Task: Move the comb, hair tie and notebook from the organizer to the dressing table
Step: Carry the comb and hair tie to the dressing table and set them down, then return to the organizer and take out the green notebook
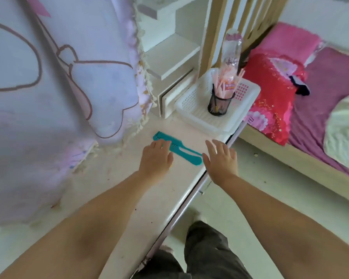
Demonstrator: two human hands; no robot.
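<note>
A teal comb (186, 156) lies flat on the cream dressing table (113, 178), near its right edge. My left hand (156, 160) hovers palm down over the comb's toothed end, fingers apart, covering part of it. My right hand (220, 158) is open, palm down, just right of the comb's handle at the table edge. Neither hand grips anything. The white plastic basket organizer (191, 101) stands behind the comb at the table's far right corner. No hair tie or notebook shows in view.
In the organizer stand a black mesh cup (220, 105) of pink sticks and a clear bottle (231, 57). A lilac printed cloth (58, 77) drapes over the table's left side. White shelves (169, 55) rise behind. A bed (320, 97) with pink covers lies right.
</note>
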